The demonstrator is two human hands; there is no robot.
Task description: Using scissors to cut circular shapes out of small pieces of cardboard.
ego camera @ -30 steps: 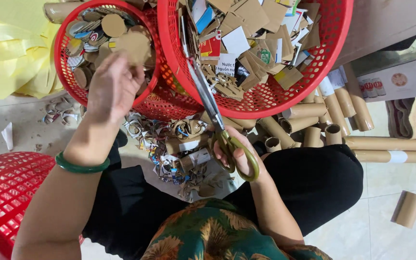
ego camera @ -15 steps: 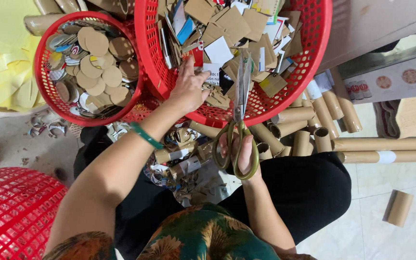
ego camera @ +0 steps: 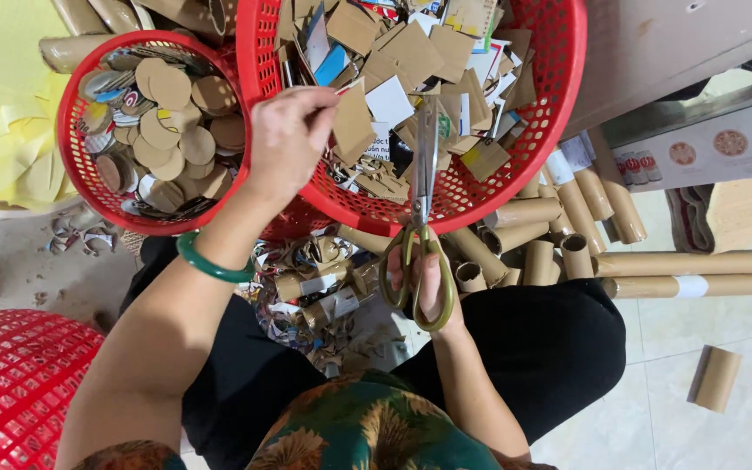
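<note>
- The square (ego camera: 352, 122), a brown cardboard piece, sits over the big basket (ego camera: 567, 96), pinched at its 9 o'clock edge so most of it stays free for the blades.
- The left hand (ego camera: 293, 139) closes thumb and fingers on that edge; a green bangle (ego camera: 211, 261) rings the wrist.
- The scissors (ego camera: 421, 218) lie at 3 o'clock from the square, blades nearly shut and pointing to 12 o'clock, not touching the piece.
- The right hand (ego camera: 424, 283) is curled through the green handle loops, gripping them at 6 o'clock of the big basket.
- The small basket (ego camera: 71, 113), at 9 o'clock, holds only cut discs (ego camera: 171, 87), kept apart from the uncut squares.
- Tubes (ego camera: 689, 261) lie on the floor at 3 to 4 o'clock, within the right hand's reach.
- Scraps (ego camera: 315, 278) gather between the knees, below the cutting point.
</note>
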